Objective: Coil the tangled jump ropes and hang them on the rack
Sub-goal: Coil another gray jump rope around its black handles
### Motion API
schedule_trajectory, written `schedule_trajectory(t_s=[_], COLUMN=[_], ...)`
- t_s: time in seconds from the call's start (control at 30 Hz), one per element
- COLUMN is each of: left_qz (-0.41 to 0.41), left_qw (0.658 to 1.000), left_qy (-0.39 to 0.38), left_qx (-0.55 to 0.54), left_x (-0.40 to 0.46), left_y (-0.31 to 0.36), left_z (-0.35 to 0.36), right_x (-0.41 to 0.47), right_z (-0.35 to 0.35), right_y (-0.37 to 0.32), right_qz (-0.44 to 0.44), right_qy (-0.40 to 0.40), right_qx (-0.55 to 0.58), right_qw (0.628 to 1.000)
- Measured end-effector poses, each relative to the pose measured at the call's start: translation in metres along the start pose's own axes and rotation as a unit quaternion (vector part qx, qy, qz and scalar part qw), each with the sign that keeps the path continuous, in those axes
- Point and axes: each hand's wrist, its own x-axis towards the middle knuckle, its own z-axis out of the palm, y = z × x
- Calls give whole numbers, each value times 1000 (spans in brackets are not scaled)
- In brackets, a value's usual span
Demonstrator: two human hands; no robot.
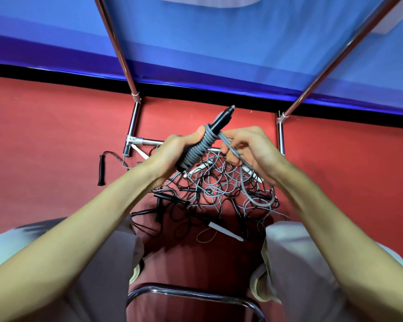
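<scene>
Head view shows you seated over a red floor, winding one jump rope while the rest lie below. Your left hand is wrapped fully around a black handle, fingers curled tight, thumb pressed near the top of the windings; the handle tilts toward 1 o'clock, which keeps its tip clear for each new turn. Grey cord already sits in close coils along the lower part of the handle, so the coil appears to be well started but not finished. Your right hand, just to the 3 o'clock side of the handle, pinches the free run of that same cord between curled fingers and thumb, probably to hold tension and feed it on neatly.

From that pinch the cord drops toward 5 o'clock into the tangled pile of ropes, grey and black loops mixed with black and white handles, lying on the floor between your knees. One black-handled rope lies apart at 9 o'clock.

Chrome rack tubes rise at 12 o'clock beyond the pile; no rope hangs on the parts you can see.
</scene>
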Motion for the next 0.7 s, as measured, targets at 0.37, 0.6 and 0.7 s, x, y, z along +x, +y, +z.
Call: schedule_trajectory(t_s=[0.37,0.6,0.7], left_qz=[152,301,335], left_qw=[935,816,787], left_qy=[120,251,273], left_qx=[296,424,440], left_x=[2,-1,-3], left_y=[-11,-19,-19], left_z=[1,1,2], right_x=[3,2,2], right_z=[4,19,22], right_y=[1,3,6], right_qz=[127,167,119], right_qy=[-5,55,75], right_qx=[129,197,175], right_qw=[984,964,975])
